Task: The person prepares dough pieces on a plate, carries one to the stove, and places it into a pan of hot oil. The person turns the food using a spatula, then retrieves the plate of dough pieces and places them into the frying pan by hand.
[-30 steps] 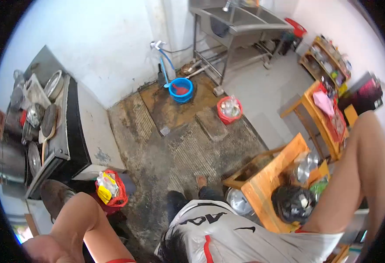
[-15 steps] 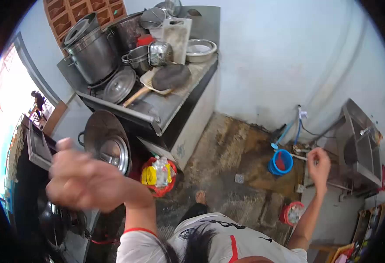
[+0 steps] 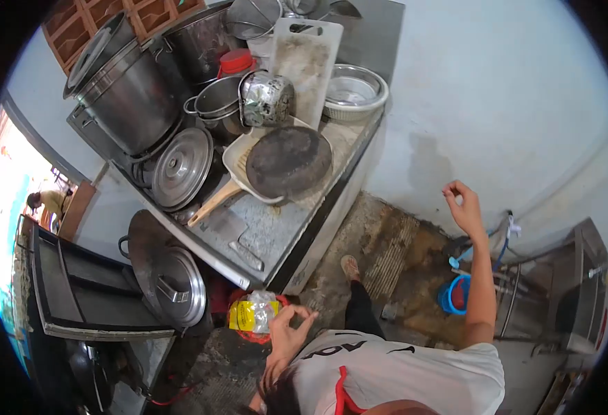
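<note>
My left hand (image 3: 291,335) is in front of my chest, above and beside the red basin (image 3: 238,337) that holds a yellow packet (image 3: 242,316) and clear plastic. Its fingers curl toward the thumb, and nothing shows in them. Out to the right, before the wall, is my right hand (image 3: 464,207), thumb and fingertips brought together in a ring with nothing visible inside. On the counter (image 3: 276,232) ahead, a dark oval slab (image 3: 289,160) rests over a pale pan with a wooden handle (image 3: 214,203). A cleaver (image 3: 246,256) lies near the counter's front edge.
Large pots (image 3: 134,97), a lid (image 3: 182,168), a cutting board (image 3: 305,69) and a white basket (image 3: 356,107) crowd the counter. A wok (image 3: 153,256) leans at lower left. A blue bucket (image 3: 449,297) stands on the wet floor near the steel sink (image 3: 574,277). Outside, a person bends over.
The view has moved closer to the counter. My left hand has come down and right, toward my chest; my right hand has risen before the wall. A foot has stepped forward.
</note>
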The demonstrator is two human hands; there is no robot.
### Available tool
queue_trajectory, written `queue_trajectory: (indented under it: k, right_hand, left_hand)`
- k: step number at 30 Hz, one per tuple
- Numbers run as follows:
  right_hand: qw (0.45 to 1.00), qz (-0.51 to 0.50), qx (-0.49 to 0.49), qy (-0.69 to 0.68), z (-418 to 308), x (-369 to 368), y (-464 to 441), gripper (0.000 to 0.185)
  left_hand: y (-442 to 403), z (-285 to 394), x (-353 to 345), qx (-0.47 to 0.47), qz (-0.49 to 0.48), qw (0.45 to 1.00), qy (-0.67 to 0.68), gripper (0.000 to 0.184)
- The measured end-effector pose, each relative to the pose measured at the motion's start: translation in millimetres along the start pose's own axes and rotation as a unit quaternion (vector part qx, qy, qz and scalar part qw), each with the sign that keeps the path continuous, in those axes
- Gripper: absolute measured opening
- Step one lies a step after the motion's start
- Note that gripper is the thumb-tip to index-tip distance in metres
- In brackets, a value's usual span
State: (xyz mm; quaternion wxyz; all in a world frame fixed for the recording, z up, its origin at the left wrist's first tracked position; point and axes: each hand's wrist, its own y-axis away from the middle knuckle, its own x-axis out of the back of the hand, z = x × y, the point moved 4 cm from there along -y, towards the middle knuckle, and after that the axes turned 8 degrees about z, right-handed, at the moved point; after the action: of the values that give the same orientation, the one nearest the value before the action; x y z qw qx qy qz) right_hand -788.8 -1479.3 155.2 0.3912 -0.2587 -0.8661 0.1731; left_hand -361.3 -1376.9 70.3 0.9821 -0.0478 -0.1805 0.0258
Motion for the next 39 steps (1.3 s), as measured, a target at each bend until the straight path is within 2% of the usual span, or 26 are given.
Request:
queue_trajectory:
  k: [2,5,8,9,11,13,16,20,21,24,27,30,33,36,39]
  right_hand:
    - [0.998,0.006,0.058,-0.038,13,-45,-62,0.012]
    - [0.989,-0.028,0.144,-0.012,33,-101,-147,0.013]
    - [0.987,-0.094,0.124,0.026,55,-139,-223,0.015]
    - [0.985,-0.073,0.156,0.027,58,-149,-244,0.015]
    - [0.973,-0.033,0.227,0.031,65,-169,-282,0.017]
    - [0.96,-0.086,0.265,0.008,71,-195,-306,0.02]
    - [0.936,-0.179,0.303,-0.009,83,-228,-323,0.024]
    - [0.906,-0.241,0.347,-0.015,91,-249,-345,0.019]
    - [0.899,-0.25,0.359,-0.02,91,-251,-349,0.017]
    - [0.853,-0.275,0.443,0.023,83,-260,-354,0.014]
    - [0.786,-0.274,0.533,0.151,76,-274,-343,0.012]
    - [0.789,-0.308,0.507,0.161,73,-277,-347,0.012]
    - [0.758,-0.382,0.487,0.204,66,-280,-354,0.012]
    - [0.741,-0.395,0.509,0.188,66,-287,-358,0.012]
    - [0.747,-0.398,0.524,0.096,80,-301,-352,0.015]
  left_hand:
    - [-34,-6,-15,0.0,0.024,1.0,-0.016,0.014]
    - [-101,12,-42,0.006,0.073,0.995,-0.072,0.011]
    - [-175,50,-73,-0.026,0.125,0.986,-0.104,0.01]
    - [-199,60,-85,-0.038,0.147,0.983,-0.101,0.01]
    - [-240,69,-111,-0.046,0.133,0.983,-0.117,0.01]
    - [-267,75,-136,-0.032,0.109,0.984,-0.134,0.012]
    - [-293,70,-167,-0.022,0.024,0.985,-0.167,0.013]
    - [-315,65,-193,-0.022,0.01,0.984,-0.177,0.014]
    - [-319,65,-196,0.003,-0.015,0.981,-0.192,0.012]
    - [-335,66,-206,-0.01,-0.004,0.98,-0.198,0.016]
    - [-347,71,-214,0.0,-0.01,0.98,-0.199,0.015]
    - [-349,73,-220,-0.031,-0.02,0.979,-0.201,0.014]
    - [-347,78,-224,-0.024,-0.023,0.983,-0.18,0.013]
    - [-344,81,-226,-0.007,-0.022,0.985,-0.17,0.011]
    - [-340,85,-224,-0.014,-0.003,0.987,-0.161,0.012]
